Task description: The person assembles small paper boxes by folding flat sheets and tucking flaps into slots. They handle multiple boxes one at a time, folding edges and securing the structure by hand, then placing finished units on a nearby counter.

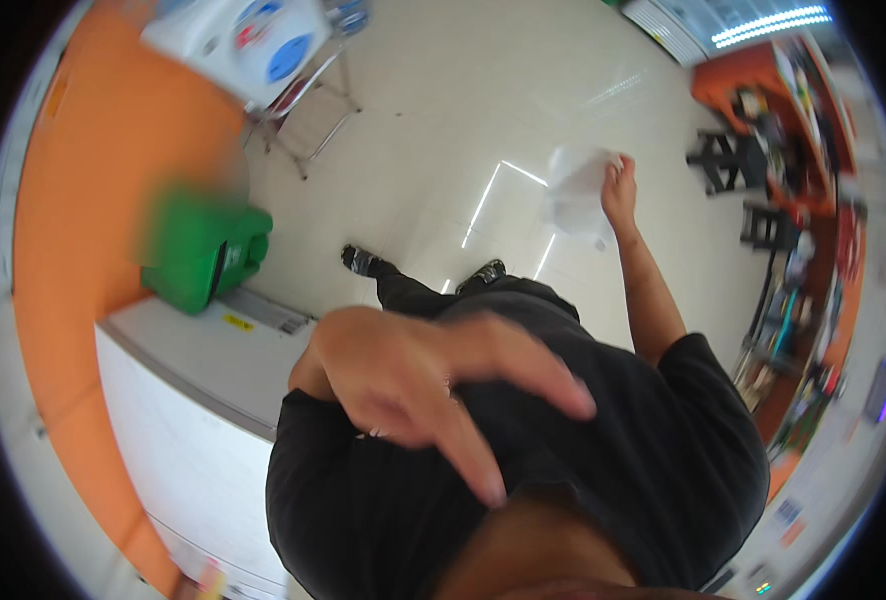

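My left hand (393, 375) is raised close in front of my chest, large and slightly blurred. Its thumb and index finger stretch out apart with nothing between them, while the other fingers look curled. Out to the right, at the end of my stretched arm, my right hand (619, 195) is closed on the edge of a thin, whitish, see-through sheet (575, 190). The sheet hangs over the tiled floor (443, 120). Whether it is a plastic bag or a flat sheet I cannot make out.
On my left, a green container (203, 260) stands on a white cabinet (193, 400) by an orange wall (113, 200). A metal-legged folding stand (313, 120) is at the far left. Black stools (733, 160) and a cluttered shelf unit (793, 300) line the right side.
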{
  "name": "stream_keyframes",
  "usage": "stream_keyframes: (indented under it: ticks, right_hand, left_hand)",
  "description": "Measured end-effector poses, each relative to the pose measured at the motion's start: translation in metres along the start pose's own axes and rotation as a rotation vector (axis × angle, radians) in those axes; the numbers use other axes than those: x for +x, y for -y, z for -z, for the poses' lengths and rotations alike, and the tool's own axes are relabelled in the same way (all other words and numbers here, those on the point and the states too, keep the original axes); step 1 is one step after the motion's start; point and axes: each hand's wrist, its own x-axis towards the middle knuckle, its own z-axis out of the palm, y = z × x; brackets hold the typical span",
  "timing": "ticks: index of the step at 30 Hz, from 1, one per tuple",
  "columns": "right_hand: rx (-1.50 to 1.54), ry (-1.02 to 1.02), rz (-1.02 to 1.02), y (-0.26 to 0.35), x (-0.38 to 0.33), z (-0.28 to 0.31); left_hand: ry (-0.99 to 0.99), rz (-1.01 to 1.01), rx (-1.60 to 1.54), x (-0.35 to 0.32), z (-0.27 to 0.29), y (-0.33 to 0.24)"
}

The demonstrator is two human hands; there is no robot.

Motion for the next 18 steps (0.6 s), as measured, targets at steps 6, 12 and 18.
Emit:
stream_keyframes:
  ticks: [6, 12, 18]
  right_hand:
    - [0.283, -0.279, -0.246, -0.048, 0.009, 0.131]
    - [0.359, -0.301, -0.387, -0.118, 0.001, 0.2]
    - [0.342, -0.471, -0.512, -0.242, -0.006, 0.25]
  left_hand:
    - [0.679, 0.267, -0.217, 0.179, -0.041, 0.095]
    - [0.27, 0.431, -1.095, 0.277, -0.082, 0.208]
    - [0.411, 0.731, -1.629, 0.349, -0.133, 0.36]
